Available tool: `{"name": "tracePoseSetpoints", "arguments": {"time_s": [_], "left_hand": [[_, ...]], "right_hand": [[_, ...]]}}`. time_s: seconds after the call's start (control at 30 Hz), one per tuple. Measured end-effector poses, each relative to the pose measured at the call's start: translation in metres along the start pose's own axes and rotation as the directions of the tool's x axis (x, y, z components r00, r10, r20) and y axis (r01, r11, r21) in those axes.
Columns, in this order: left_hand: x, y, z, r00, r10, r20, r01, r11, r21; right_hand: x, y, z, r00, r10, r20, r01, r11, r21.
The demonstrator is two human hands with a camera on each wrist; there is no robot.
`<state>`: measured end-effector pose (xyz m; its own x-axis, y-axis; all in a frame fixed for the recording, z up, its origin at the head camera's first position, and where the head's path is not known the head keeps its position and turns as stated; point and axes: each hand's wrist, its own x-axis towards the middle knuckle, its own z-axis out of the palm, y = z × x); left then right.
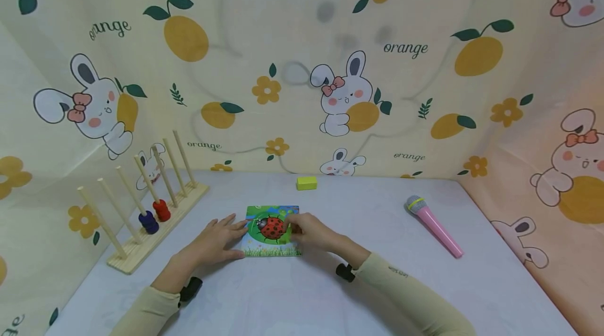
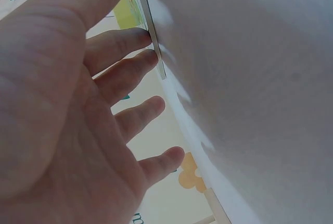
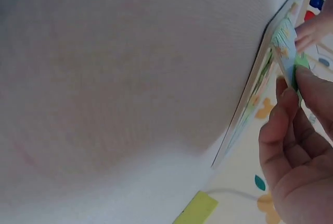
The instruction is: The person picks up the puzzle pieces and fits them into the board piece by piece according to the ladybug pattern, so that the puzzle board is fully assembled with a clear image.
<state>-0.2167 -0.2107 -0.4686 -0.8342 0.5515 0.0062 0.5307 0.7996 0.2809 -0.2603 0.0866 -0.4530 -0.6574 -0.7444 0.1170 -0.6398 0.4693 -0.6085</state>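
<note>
A flat puzzle board with a ladybug picture [image 1: 270, 249] lies on the table in front of me. At its right side my right hand [image 1: 312, 231] pinches a puzzle piece [image 3: 285, 52] between thumb and fingers. The piece stands tilted over the board in the right wrist view, its lower end close to the board's surface. My left hand [image 1: 214, 241] has its fingers spread, with fingertips at the board's left edge. In the left wrist view the fingers [image 2: 127, 75] reach the board's thin side, and the palm is bare.
On the left stands a wooden peg rack [image 1: 165, 227] with blue rings [image 1: 148, 222] and red rings [image 1: 161, 210] on two of its upright rods. A yellow-green block [image 1: 306, 183] sits behind the board. To the right lies a pink toy microphone [image 1: 439, 228].
</note>
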Motion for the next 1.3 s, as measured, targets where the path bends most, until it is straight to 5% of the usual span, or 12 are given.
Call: {"name": "tracePoseSetpoints", "arguments": {"time_s": [0.27, 0.6, 0.9, 1.3], "left_hand": [[0.0, 0.002, -0.001, 1.0, -0.001, -0.002, 0.001, 1.0, -0.005], [0.0, 0.0, 0.0, 1.0, -0.008, 0.006, 0.008, 1.0, 0.001], [0.0, 0.001, 0.0, 1.0, -0.002, 0.007, 0.002, 1.0, 0.002], [-0.001, 0.0, 0.001, 1.0, 0.015, -0.009, -0.015, 1.0, 0.006]], "right_hand": [[-0.002, -0.002, 0.002, 0.998, -0.029, -0.06, 0.024, 0.997, -0.075], [-0.004, -0.007, 0.006, 0.988, 0.073, -0.134, -0.09, 0.988, -0.128], [-0.003, -0.012, 0.009, 0.981, 0.179, -0.077, -0.193, 0.945, -0.262], [-0.006, -0.006, 0.013, 0.993, 0.115, 0.008, -0.106, 0.939, -0.327]]}}
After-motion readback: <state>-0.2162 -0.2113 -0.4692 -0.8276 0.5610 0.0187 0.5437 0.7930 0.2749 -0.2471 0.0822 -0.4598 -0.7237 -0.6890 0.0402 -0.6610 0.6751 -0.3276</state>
